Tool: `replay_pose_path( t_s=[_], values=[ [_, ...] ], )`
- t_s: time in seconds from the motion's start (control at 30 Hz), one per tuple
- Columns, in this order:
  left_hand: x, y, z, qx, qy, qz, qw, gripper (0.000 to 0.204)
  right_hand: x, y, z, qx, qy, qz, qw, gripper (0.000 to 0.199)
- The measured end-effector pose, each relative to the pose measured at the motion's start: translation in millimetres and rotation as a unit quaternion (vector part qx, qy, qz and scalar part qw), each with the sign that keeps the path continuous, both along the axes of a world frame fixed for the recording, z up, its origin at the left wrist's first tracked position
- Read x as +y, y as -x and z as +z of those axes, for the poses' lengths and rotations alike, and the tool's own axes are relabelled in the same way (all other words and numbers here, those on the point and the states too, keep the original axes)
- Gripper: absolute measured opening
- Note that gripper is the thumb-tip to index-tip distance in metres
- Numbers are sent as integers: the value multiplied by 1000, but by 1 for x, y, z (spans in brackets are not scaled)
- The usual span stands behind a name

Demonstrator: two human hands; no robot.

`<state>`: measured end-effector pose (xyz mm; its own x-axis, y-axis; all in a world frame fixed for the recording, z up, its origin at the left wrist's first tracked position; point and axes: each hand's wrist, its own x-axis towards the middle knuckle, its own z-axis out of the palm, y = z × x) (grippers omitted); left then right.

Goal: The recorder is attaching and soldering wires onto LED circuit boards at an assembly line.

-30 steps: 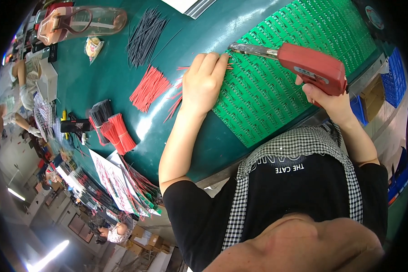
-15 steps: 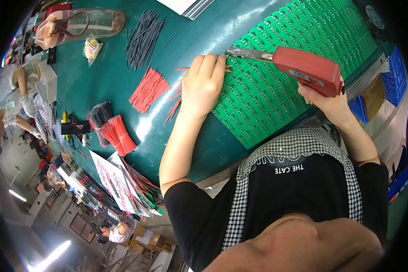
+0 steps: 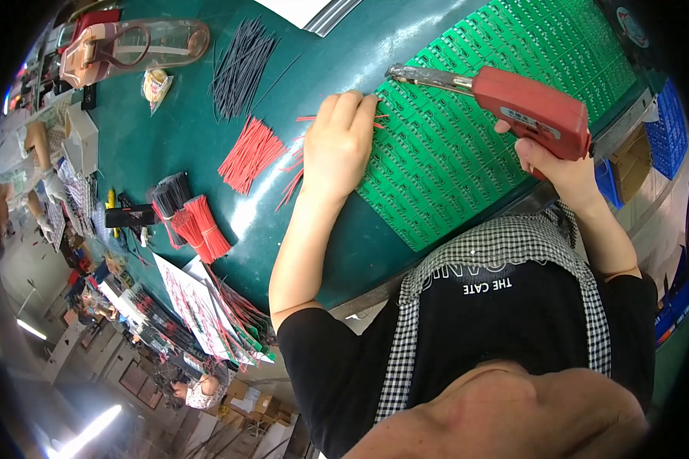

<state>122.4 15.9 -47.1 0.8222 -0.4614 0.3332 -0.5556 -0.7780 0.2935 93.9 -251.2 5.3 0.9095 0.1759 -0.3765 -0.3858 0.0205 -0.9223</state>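
While right hand grips red soldering gun, left hand partly covers red wires; whether pinching, cannot tell.

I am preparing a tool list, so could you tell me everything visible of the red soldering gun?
The red soldering gun has a boxy, plastic-looking body with a label on its side and a long, mottled metal barrel. The right hand holds it at the rear, hiding part of it. It is held over the green circuit boards, barrel pointing to the person's left; whether the tip touches anything is unclear.
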Motion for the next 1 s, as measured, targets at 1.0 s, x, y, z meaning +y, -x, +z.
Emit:
replay_pose_path(
  t_s=[1.0],
  values=[
    [-12,-6,1,-9,-26,-11,1000,25,-5,-2,-9,-65,96,38,993,26]
  ],
)
